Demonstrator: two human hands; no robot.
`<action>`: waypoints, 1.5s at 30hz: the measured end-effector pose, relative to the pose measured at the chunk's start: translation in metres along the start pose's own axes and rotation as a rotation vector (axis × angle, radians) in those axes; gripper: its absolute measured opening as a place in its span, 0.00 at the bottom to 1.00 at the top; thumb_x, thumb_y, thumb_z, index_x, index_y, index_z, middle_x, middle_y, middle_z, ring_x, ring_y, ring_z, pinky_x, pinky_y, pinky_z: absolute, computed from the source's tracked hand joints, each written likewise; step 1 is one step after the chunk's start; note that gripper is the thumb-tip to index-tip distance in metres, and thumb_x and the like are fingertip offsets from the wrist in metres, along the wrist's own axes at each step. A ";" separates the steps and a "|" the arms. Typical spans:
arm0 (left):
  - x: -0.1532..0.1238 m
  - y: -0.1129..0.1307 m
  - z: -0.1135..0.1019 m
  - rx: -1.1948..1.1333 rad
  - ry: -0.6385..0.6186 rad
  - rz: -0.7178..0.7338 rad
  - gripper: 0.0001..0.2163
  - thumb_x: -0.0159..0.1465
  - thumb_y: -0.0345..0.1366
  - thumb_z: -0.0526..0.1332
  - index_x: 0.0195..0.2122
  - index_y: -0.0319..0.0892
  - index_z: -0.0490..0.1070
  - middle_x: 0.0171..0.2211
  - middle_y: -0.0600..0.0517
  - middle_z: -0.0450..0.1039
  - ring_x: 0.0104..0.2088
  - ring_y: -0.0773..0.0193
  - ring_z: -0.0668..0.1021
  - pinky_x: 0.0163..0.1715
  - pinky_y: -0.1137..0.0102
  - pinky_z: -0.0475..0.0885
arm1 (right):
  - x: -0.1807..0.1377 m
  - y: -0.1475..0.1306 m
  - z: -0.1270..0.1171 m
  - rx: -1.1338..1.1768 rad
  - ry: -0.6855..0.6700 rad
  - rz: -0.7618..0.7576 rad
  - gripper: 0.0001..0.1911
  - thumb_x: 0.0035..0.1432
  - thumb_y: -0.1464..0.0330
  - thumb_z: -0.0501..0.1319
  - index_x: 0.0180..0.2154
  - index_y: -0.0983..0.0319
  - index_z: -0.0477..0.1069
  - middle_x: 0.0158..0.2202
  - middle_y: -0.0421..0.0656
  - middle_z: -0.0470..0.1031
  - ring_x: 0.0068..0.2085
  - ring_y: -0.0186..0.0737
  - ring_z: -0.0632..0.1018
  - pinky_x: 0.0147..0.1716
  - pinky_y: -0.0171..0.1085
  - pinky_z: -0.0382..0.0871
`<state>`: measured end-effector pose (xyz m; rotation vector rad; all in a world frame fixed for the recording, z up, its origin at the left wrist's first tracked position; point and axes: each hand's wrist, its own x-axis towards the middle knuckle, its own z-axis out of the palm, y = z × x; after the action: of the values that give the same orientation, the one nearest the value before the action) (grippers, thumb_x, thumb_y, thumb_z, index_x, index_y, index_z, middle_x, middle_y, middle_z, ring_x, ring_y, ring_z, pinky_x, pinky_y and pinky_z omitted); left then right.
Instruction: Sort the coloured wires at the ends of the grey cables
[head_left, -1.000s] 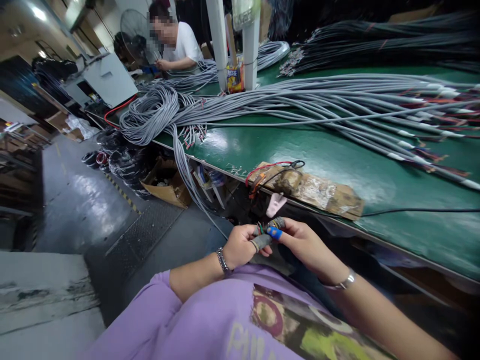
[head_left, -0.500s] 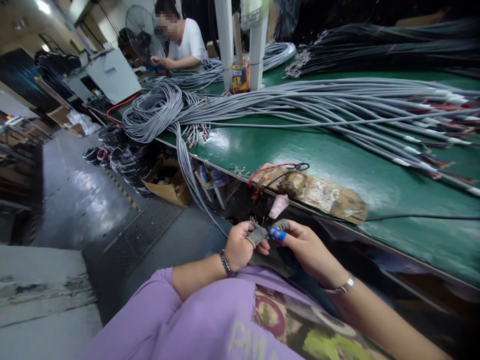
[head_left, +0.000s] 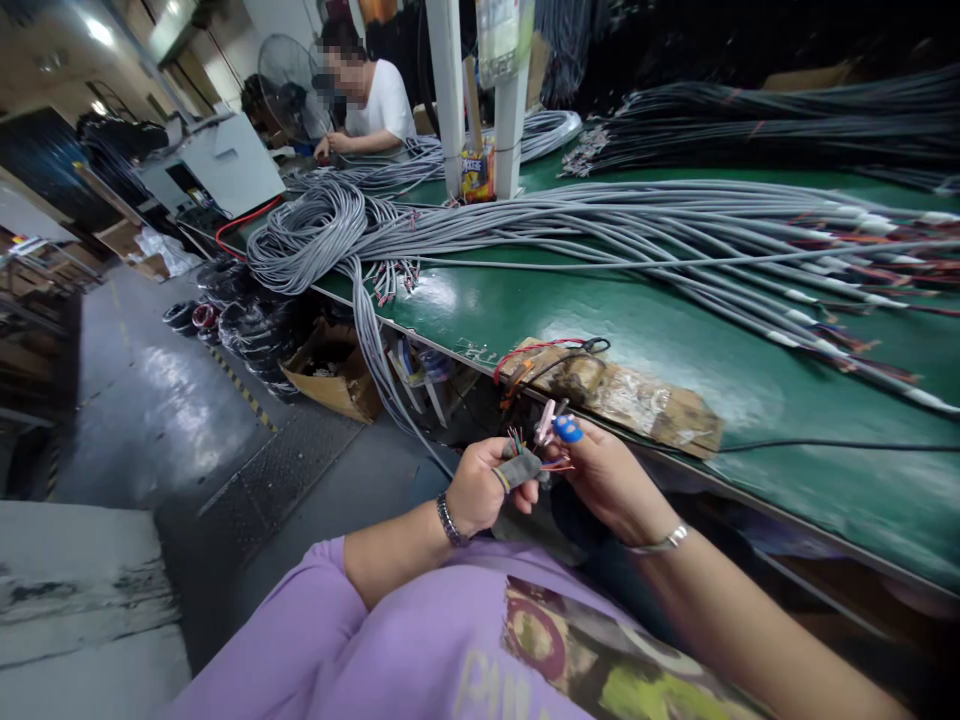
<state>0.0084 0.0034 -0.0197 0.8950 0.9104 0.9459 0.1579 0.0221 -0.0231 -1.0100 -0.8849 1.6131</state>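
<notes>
Several thin colored wires (head_left: 556,466) fan out from the pinching left hand (head_left: 480,490) of a seated-height worker's view, just off the near edge of a green table (head_left: 465,315). One gray cable (head_left: 433,454) seems to run up to that hand. Close by, the right hand (head_left: 619,485), its thumb covered in blue, curls beside a pink piece (head_left: 545,425); whether it grasps that, the wires or nothing cannot be told. The wires look light, limp and easily bent; the gray cable, likely stiffer and smooth, is best held close behind the fan.

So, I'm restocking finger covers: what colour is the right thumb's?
Blue; the cover shows best in the head view.
</notes>
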 end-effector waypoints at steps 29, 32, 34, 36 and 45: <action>-0.010 -0.012 -0.002 0.043 0.055 0.018 0.23 0.50 0.55 0.67 0.28 0.38 0.68 0.17 0.54 0.70 0.13 0.73 0.68 0.14 0.77 0.63 | 0.001 0.003 0.005 0.216 -0.048 0.096 0.20 0.53 0.48 0.62 0.32 0.57 0.73 0.28 0.41 0.73 0.27 0.38 0.71 0.30 0.39 0.68; -0.009 -0.013 0.001 0.009 0.093 0.050 0.22 0.51 0.54 0.67 0.29 0.38 0.68 0.18 0.55 0.70 0.14 0.73 0.68 0.13 0.77 0.62 | 0.001 0.004 0.006 0.186 -0.013 0.049 0.16 0.53 0.51 0.64 0.31 0.57 0.73 0.26 0.40 0.71 0.28 0.38 0.70 0.30 0.38 0.67; -0.008 -0.012 0.004 -0.007 0.098 0.054 0.21 0.52 0.52 0.67 0.29 0.38 0.68 0.18 0.55 0.70 0.14 0.73 0.68 0.13 0.77 0.62 | 0.002 0.005 0.007 0.197 0.014 0.049 0.17 0.53 0.51 0.63 0.31 0.57 0.73 0.27 0.41 0.71 0.27 0.38 0.70 0.29 0.38 0.68; -0.007 -0.012 0.007 -0.015 0.099 0.055 0.19 0.52 0.51 0.67 0.28 0.38 0.68 0.18 0.55 0.70 0.14 0.73 0.68 0.13 0.77 0.62 | 0.002 0.005 0.007 0.241 0.029 0.065 0.18 0.52 0.50 0.64 0.30 0.58 0.73 0.27 0.41 0.71 0.27 0.37 0.69 0.29 0.38 0.68; -0.006 -0.011 0.007 -0.032 0.116 0.037 0.20 0.51 0.51 0.67 0.26 0.38 0.67 0.17 0.55 0.69 0.13 0.73 0.68 0.12 0.78 0.61 | 0.005 0.006 0.006 0.259 0.031 0.062 0.21 0.52 0.48 0.64 0.30 0.59 0.76 0.26 0.42 0.74 0.27 0.37 0.71 0.29 0.37 0.70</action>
<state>0.0162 -0.0074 -0.0259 0.8387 0.9772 1.0498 0.1490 0.0246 -0.0273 -0.8844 -0.6097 1.7092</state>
